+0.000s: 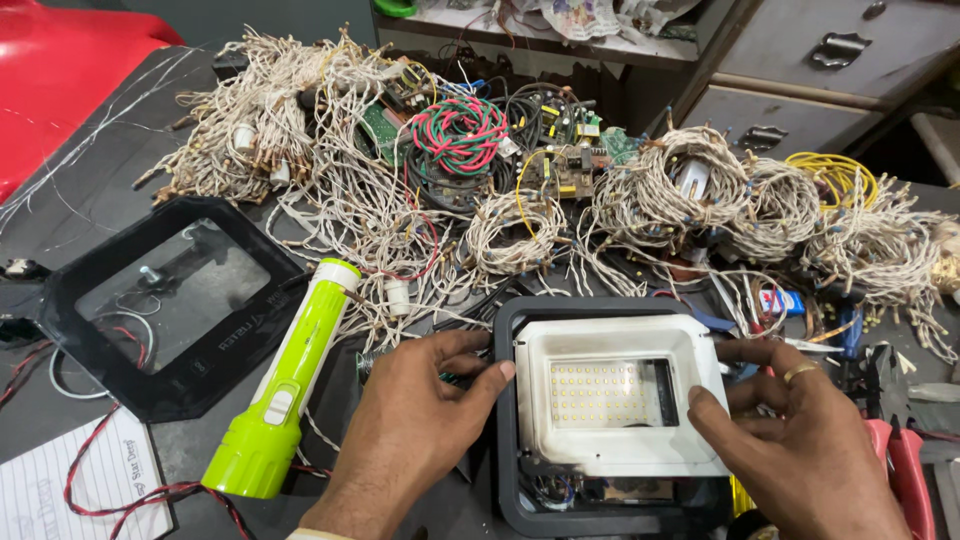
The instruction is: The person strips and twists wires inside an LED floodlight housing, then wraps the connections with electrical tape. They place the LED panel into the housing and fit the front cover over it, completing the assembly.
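An opened black floodlight housing lies on the dark bench near me. Inside it sits a white reflector plate around a grid of small yellow light chips. My left hand grips the left side of the housing, thumb on the plate's left edge. On the right side my right hand, wearing a ring, holds the plate with its thumb on the plate's lower right corner. Loose wiring shows under the plate at the bottom.
A black glass front frame lies at left, with a lime-green torch beside it. Heaps of twisted white wire, red-green coils and circuit boards fill the back. Red-handled pliers lie at right; a lined notepad sits bottom left.
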